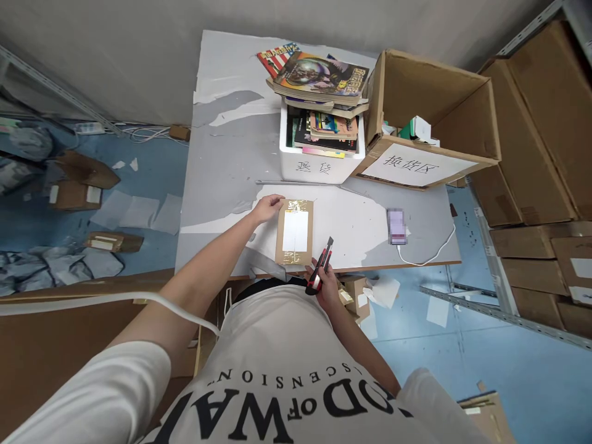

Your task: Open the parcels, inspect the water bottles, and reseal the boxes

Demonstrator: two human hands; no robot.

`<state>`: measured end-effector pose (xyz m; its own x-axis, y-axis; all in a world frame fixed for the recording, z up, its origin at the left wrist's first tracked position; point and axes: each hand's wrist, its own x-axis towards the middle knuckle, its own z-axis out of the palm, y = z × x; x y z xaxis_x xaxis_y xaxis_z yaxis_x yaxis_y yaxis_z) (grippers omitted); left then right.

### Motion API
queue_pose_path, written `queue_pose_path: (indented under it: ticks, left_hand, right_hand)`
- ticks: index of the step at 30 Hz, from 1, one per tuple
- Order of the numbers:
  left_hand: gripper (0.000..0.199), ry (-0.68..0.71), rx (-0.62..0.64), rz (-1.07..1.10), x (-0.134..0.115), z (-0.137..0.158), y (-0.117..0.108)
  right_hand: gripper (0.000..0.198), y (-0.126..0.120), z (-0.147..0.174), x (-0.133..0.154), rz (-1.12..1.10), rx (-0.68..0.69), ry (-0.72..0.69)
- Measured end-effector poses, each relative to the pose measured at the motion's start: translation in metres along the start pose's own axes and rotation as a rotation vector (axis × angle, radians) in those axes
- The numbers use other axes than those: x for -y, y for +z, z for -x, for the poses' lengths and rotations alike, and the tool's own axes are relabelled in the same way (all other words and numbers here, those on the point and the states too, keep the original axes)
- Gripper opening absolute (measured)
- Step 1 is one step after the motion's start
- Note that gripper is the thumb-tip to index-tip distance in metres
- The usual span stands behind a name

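Left hand [267,209] and right hand [327,287] are apart by the big tabletop [231,148], where a brown box [435,83] and smaller white tub [340,169] sit at the back, maybe to leave room. The left one touches the far corner of a flat parcel [295,231] near the front edge, perhaps to keep it still; I can't tell if it pinches. The right wraps around a cutter [319,271], tip pointing away, likely for safety.

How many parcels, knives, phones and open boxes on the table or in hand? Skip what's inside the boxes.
Taped parcel: 1
Utility knife: 1, in the right hand
Phone: 1
Open boxes: 2, the white box and the cardboard box
Total: 5
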<state>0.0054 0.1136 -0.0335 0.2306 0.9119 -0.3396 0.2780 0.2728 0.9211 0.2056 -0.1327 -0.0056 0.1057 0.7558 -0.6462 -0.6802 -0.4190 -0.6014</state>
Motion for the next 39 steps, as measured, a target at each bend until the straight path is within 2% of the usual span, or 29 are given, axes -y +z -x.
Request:
queue_pose_path:
  ticks: [5,9,13,18,21,24,27,30,32,33,37,39]
  left_hand:
    - [0.047,-0.038,-0.045,0.158,-0.003,0.007,0.001]
    - [0.053,-0.040,-0.134,0.170,-0.006,0.025,-0.010]
    - [0.058,-0.055,-0.280,0.112,0.003,0.068,-0.018]
    - [0.058,-0.104,-0.481,0.159,0.021,0.130,0.008]
    - [0.058,-0.168,-0.556,0.191,0.030,0.151,0.027]
    - [0.056,-0.198,-0.573,0.159,0.039,0.160,0.033]
    - [0.054,-0.199,-0.559,0.033,0.044,0.163,0.028]
    - [0.059,-0.141,-0.577,-0.223,0.035,0.162,0.020]
    - [0.069,-0.025,-0.538,-0.437,0.020,0.156,0.016]
    - [0.076,0.046,-0.470,-0.541,0.011,0.151,0.015]
    - [0.110,0.260,-0.069,-0.899,-0.020,0.119,0.018]
    - [0.125,0.306,0.046,-1.013,-0.026,0.104,0.022]
  right_hand:
    - [0.048,-0.003,-0.005,0.004,0.029,-0.005,-0.008]
    - [0.040,-0.008,-0.017,0.035,0.103,-0.025,-0.084]
    - [0.037,-0.004,-0.055,0.082,0.207,0.042,-0.238]
    - [0.034,0.022,-0.115,0.125,0.369,0.208,-0.270]
    - [0.035,0.039,-0.139,0.127,0.461,0.267,-0.262]
    - [0.037,0.048,-0.150,0.120,0.506,0.281,-0.221]
    - [0.037,0.044,-0.150,0.115,0.498,0.273,-0.204]
    - [0.039,0.026,-0.139,0.117,0.513,0.202,-0.283]
    - [0.043,0.009,-0.125,0.120,0.581,0.172,-0.301]
    - [0.048,-0.001,-0.116,0.120,0.626,0.177,-0.284]
    - [0.076,-0.028,-0.081,0.115,0.771,0.244,-0.188]
    - [0.077,-0.032,-0.068,0.110,0.802,0.270,-0.167]
